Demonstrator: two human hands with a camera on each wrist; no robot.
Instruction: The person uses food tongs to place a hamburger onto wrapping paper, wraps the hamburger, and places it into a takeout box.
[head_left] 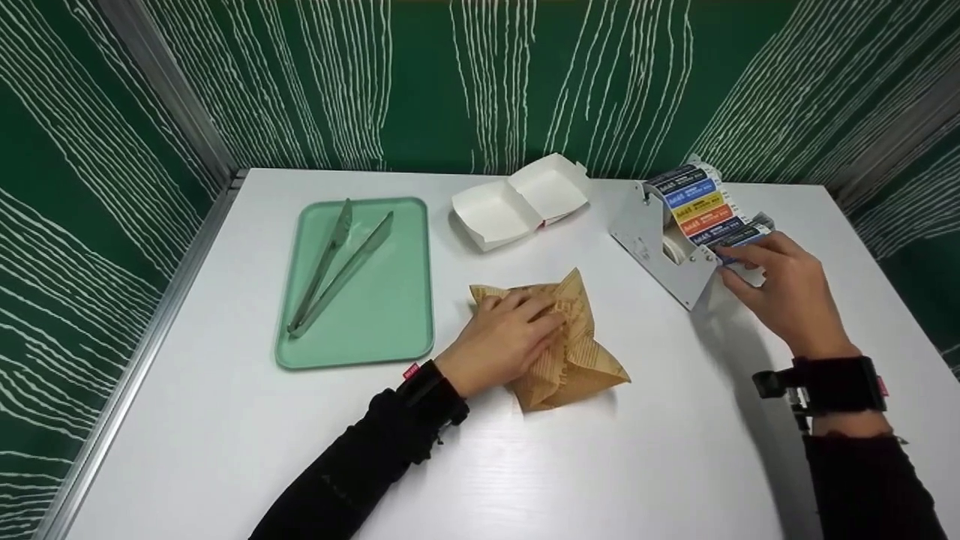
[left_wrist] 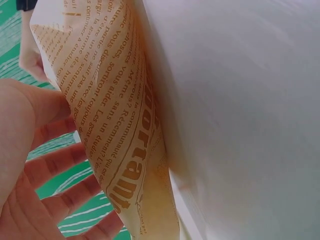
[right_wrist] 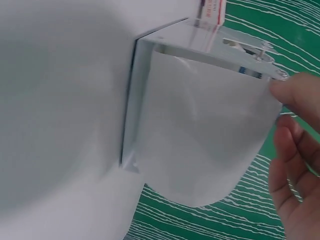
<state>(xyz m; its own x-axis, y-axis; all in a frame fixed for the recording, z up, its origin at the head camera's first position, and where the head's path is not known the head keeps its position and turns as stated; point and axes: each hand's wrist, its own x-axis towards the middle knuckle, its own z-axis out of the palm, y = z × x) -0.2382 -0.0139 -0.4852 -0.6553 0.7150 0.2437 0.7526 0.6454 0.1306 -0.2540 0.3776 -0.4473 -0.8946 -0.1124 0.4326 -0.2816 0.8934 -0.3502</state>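
A folded packet of brown printed paper (head_left: 566, 360) lies on the white table, its corners sticking out. My left hand (head_left: 510, 334) rests on top of it; in the left wrist view, the fingers spread fairly straight along the printed paper (left_wrist: 110, 100). What the paper wraps is hidden. On the right stands a metal label dispenser (head_left: 660, 251) with rows of coloured stickers (head_left: 697, 210). At its front edge my right hand (head_left: 787, 289) pinches the end of a sticker strip between thumb and index finger. White backing paper (right_wrist: 210, 125) hangs in a loop in the right wrist view.
A green tray (head_left: 382, 300) on the left carries metal tongs (head_left: 322, 277). Behind the paper packet, an opened white cardboard box (head_left: 517, 202) sits near the back edge. Green walls with white lines (head_left: 420, 82) enclose the table's back and sides.
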